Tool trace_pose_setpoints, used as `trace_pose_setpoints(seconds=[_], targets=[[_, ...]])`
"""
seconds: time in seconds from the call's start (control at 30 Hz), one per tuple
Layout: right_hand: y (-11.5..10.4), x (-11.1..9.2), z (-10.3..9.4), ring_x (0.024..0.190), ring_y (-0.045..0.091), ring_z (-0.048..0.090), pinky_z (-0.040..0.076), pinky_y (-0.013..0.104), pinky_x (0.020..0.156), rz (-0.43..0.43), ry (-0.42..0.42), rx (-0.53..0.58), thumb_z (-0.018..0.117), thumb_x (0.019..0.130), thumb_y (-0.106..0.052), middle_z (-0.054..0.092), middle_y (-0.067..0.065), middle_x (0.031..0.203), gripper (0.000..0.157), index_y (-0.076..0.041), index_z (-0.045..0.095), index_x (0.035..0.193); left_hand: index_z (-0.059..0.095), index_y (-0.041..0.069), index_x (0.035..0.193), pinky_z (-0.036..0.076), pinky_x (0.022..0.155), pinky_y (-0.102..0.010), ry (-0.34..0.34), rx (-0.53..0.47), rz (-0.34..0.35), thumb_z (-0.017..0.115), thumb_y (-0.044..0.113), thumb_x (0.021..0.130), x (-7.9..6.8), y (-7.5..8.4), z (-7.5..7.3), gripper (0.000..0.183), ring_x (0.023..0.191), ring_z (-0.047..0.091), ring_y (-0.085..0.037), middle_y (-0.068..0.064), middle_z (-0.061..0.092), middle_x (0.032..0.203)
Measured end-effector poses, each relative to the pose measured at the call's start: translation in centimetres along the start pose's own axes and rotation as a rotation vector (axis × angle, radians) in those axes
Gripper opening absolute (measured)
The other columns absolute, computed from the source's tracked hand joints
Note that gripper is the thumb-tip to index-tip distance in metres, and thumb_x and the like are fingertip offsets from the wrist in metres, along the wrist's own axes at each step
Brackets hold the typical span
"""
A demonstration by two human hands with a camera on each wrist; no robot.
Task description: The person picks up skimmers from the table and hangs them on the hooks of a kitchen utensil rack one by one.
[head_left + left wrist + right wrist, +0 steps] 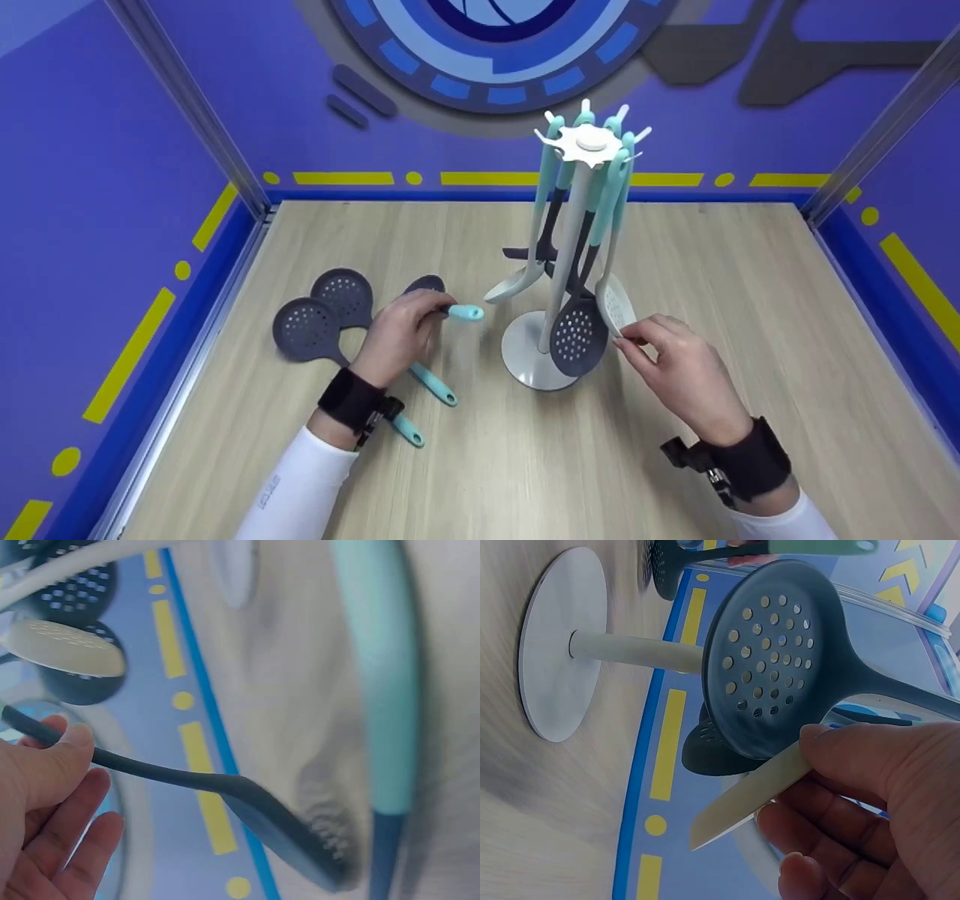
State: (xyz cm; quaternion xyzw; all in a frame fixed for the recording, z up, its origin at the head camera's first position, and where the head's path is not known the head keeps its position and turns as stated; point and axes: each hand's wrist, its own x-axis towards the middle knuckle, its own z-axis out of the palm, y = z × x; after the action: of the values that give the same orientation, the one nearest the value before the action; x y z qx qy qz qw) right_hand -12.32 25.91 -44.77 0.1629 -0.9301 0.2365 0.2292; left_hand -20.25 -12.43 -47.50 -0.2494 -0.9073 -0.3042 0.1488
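Note:
In the head view, my left hand pinches a dark grey skimmer by its neck, above the table. Its teal handle end points right, and the left wrist view shows its perforated head. A white utensil rack has several teal-handled utensils hanging from its hooks. Thumb and fingers of my right hand pinch the lower edge of a hanging white slotted spoon. Beside that spoon hangs another dark skimmer, its round holes plain in the right wrist view.
Two more dark skimmers lie on the wooden table at the left, partly under my left arm. A white spoon-like utensil hangs on the rack's left side. The round base stands on the table. Blue panels surround the table's sides and back.

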Motion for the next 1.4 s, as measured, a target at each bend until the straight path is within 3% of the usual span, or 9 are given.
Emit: trace_pose_setpoints(seconds=[0.23, 0.57, 1.4], targets=[[-0.1, 0.0, 0.0, 0.080, 0.010, 0.066, 0.058, 0.034, 0.065, -0.020, 0.002, -0.015, 0.084, 0.090, -0.015, 0.073, -0.005, 0.088, 0.008, -0.016, 0.077, 0.093, 0.070, 0.014, 0.124, 0.061, 0.087, -0.028, 0.105, -0.095, 0.006, 0.073, 0.012, 0.099, -0.1, 3.3, -1.3, 0.024, 0.102, 0.072, -0.011, 0.001, 0.072, 0.112], [-0.2, 0.0, 0.0, 0.081, 0.010, 0.065, 0.057, 0.035, 0.065, -0.010, -0.007, -0.014, 0.084, 0.091, -0.016, 0.072, -0.005, 0.089, 0.008, -0.016, 0.077, 0.093, 0.069, 0.005, 0.129, 0.060, 0.087, -0.018, 0.243, -0.320, 0.127, 0.072, 0.009, 0.099, 0.4, 9.1, -2.2, 0.030, 0.099, 0.074, -0.010, -0.005, 0.072, 0.113], [-0.3, -0.1, 0.1, 0.080, 0.008, 0.064, 0.057, 0.033, 0.065, 0.004, -0.014, 0.001, 0.084, 0.091, -0.015, 0.071, -0.006, 0.088, 0.008, -0.016, 0.076, 0.093, 0.073, 0.005, 0.126, 0.057, 0.082, -0.012, 0.265, -0.341, 0.274, 0.073, 0.018, 0.100, 3.2, 15.1, -2.1, 0.029, 0.095, 0.073, -0.008, -0.005, 0.075, 0.109]])
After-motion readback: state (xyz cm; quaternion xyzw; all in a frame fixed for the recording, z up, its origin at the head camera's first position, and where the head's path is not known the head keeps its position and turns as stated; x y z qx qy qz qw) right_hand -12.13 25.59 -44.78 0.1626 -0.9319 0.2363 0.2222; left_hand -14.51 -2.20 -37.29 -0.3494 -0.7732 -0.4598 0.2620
